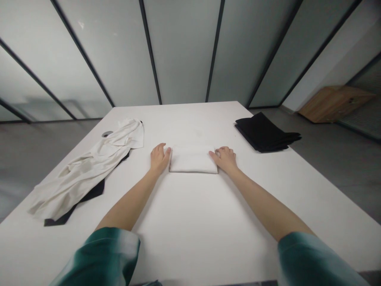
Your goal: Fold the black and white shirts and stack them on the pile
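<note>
A white cloth (193, 159), folded into a neat rectangle, lies flat before me on the white table. My left hand (160, 158) rests beside its left edge, thumb close against the side and fingers stretched forward and apart. At the opposite edge is my right hand (225, 158). Its thumb touches the top right part of the cloth, while the slightly bent fingers lie along the side. Neither hand is closed around the fabric. The undersides of both hands are hidden.
A loose white garment (98, 155) lies crumpled on the left, over dark fabric (93, 191). Near it is a small grey round object (107, 134). Folded black cloths (264, 132) are stacked at the right. Frosted glass panels (184, 51) stand behind the table (205, 222); a wooden cabinet (330, 102) stands far right.
</note>
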Tool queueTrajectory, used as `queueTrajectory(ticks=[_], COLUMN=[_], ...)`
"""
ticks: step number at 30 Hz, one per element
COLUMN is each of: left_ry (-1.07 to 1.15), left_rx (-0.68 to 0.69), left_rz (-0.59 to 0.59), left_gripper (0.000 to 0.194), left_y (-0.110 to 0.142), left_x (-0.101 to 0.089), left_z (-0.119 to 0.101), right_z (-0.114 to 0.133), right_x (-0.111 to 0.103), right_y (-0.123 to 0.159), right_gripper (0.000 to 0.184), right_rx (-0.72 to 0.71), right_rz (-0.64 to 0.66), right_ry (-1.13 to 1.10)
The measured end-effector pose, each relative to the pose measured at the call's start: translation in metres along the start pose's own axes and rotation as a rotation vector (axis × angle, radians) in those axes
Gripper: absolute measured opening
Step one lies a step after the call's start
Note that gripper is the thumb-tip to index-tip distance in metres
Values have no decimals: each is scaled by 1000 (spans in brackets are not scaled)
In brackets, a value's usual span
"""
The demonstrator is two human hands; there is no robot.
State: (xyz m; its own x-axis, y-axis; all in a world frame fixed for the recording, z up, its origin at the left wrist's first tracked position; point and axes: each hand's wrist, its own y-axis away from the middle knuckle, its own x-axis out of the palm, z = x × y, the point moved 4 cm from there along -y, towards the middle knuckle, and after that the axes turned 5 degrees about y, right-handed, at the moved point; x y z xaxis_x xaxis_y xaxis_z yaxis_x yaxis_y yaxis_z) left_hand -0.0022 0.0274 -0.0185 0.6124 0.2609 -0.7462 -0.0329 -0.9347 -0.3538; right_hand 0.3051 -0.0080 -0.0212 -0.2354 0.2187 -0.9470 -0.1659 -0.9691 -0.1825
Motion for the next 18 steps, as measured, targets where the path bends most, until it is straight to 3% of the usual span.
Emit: queueTrajectory(ticks=[6,10,14,18], left_ry=[48,88,104,97], left_rx=[-60,-53,-79,-81], left_rz=[8,18,34,46], left_gripper=[40,39,40,42], left_y=[-4,-5,-6,-6], left_x=[4,6,5,5], left_z=[4,6,7,7], right_z=[18,24,27,26], right_x=[2,2,-2,-5], right_y=[5,5,6,6], right_gripper=[56,44,33,37], right_rx=[-31,-19,-15,20], right_rz=[93,145,229,244], right_ry=[74,45,-135,-421])
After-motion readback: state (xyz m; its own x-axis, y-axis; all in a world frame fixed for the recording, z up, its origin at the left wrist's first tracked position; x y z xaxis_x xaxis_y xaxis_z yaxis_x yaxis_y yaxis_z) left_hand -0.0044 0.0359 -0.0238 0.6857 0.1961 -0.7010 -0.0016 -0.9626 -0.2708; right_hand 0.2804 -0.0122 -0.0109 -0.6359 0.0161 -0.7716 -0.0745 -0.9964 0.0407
